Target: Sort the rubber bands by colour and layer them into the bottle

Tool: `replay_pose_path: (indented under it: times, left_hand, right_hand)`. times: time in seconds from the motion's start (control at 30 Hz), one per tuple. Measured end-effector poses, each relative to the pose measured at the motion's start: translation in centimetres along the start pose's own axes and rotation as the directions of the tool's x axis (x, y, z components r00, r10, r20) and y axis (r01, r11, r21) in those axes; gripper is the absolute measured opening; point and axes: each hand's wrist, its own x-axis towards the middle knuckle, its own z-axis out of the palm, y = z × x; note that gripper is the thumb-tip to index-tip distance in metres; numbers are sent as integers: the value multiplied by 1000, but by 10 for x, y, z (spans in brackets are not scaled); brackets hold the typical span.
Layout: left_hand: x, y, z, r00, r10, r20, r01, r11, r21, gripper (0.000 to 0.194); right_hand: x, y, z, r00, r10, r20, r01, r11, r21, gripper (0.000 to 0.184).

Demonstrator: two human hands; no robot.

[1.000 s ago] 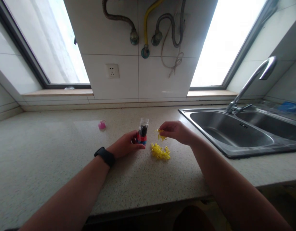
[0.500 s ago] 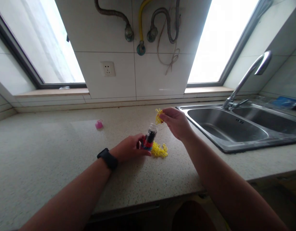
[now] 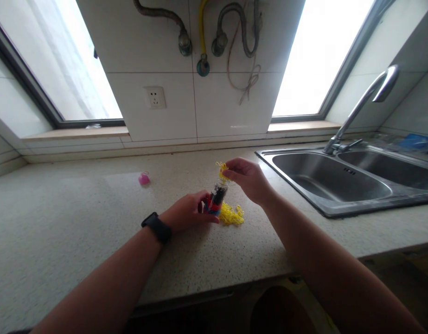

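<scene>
My left hand [image 3: 191,209] is wrapped round a small clear bottle [image 3: 217,198] that leans a little to the right on the counter. Inside it lie layers of blue, red and black material, with black uppermost. Just above the bottle's mouth, my right hand [image 3: 248,178] pinches a bunch of yellow rubber bands [image 3: 222,170]. More of these thin yellow loops sit in a loose pile [image 3: 232,215] on the counter, right beside the bottle. Farther left stands a small pink cap-like piece [image 3: 143,178] with a loop on top.
The speckled counter [image 3: 78,222] stretches to both sides. At the right is a steel double sink [image 3: 325,174] with a chrome faucet [image 3: 363,102]. Hoses and valves [image 3: 203,65] and a socket [image 3: 155,97] are on the tiled wall, between two windows.
My right hand has moved left and slightly down with the yellow rubber bands, bringing them over the bottle's mouth. My left hand keeps its hold on the bottle. The camera view has shifted slightly.
</scene>
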Motion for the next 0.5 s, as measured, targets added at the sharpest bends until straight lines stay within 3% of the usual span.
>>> replay_pose_path:
  times: [0.3, 0.5]
  left_hand:
    - [0, -4, -1, 999, 5, -33, -5, 1000, -9, 50]
    - [1, -7, 0, 998, 2, -61, 0, 1000, 27, 48]
  right_hand:
    - [-1, 1, -1, 999, -12, 49, 12, 1000, -3, 25]
    - [-2, -2, -3, 988, -104, 115, 122, 979, -164, 20]
